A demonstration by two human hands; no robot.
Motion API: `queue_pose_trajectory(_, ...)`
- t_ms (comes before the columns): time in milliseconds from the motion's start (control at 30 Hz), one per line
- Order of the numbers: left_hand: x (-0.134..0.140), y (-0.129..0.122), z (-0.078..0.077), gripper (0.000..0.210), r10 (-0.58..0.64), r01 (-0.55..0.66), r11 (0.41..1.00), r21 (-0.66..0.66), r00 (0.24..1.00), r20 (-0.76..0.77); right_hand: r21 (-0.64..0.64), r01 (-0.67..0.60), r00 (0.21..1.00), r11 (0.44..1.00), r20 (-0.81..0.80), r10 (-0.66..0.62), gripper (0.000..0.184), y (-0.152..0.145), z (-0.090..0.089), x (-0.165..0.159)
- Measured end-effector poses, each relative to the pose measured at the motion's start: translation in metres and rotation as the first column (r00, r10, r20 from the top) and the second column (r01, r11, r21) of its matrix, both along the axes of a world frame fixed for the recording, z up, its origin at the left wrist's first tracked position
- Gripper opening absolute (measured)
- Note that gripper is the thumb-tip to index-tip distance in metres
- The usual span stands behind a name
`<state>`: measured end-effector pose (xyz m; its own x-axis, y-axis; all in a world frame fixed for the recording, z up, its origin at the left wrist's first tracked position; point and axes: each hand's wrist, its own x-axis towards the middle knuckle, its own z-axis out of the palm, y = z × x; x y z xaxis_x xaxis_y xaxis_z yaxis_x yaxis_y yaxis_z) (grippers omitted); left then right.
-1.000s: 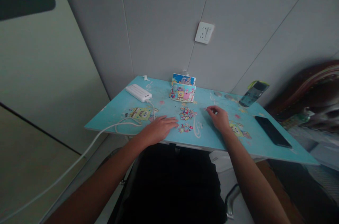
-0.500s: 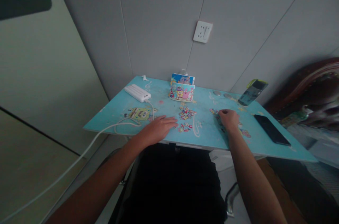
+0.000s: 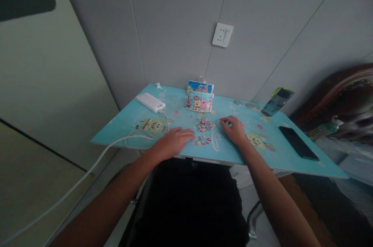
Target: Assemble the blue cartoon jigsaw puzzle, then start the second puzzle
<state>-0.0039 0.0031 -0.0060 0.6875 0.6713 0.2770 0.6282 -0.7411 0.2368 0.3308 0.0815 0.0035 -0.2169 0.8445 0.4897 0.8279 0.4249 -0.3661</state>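
Note:
My left hand [image 3: 176, 140] lies flat on the tabletop, fingers stretched out, its tips beside a small cluster of colourful pieces [image 3: 203, 141]. Just behind that cluster is a denser pile of the same tiny pieces [image 3: 204, 124]; their exact kind is too small to make out. To the right of the pile, my right hand [image 3: 234, 129] hovers low or rests on the table, apart from the pieces. Its thumb and forefinger curl towards each other in a pinch, and anything between them is too small to see. A cartoon-printed box or card holder [image 3: 199, 101] stands upright behind the pile.
The light-blue table [image 3: 175, 101] has cartoon prints. At left lies a white power bank [image 3: 150, 102] with a white cable [image 3: 105, 153] running off the edge. On the right are a water bottle [image 3: 277, 102] and a black phone [image 3: 298, 143]. A socket [image 3: 222, 35] is on the wall.
My right hand has moved left from the cartoon print on the right side of the table to beside the pile, uncovering most of that print. My left hand has stayed put.

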Motion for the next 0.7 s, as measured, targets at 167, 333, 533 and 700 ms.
queue_pose_trajectory(167, 0.0, 0.001, -0.002, 0.048, 0.0, 0.0, 1.0, 0.001, 1.0, -0.005, -0.034, -0.246, 0.968, 0.969, 0.035, 0.248, 0.023, -0.01, 0.003, -0.025)
queue_pose_trajectory(333, 0.0, 0.0, -0.001, 0.047, 0.003, -0.003, 1.0, 0.001, 1.0, -0.003, -0.06, -0.317, 0.947, 0.947, 0.034, 0.319, 0.028, -0.01, 0.001, -0.027)
queue_pose_trajectory(533, 0.0, -0.001, 0.002, 0.047, 0.004, -0.004, 1.0, -0.004, 1.0, -0.008, -0.06, -0.33, 0.94, 0.942, 0.073, 0.334, 0.024, -0.007, -0.002, -0.028)
queue_pose_trajectory(700, 0.001, 0.0, 0.002, 0.047, 0.0, 0.0, 1.0, -0.006, 1.0, -0.015, -0.056, -0.335, 0.939, 0.941, 0.067, 0.338, 0.02, -0.008, -0.002, -0.028)
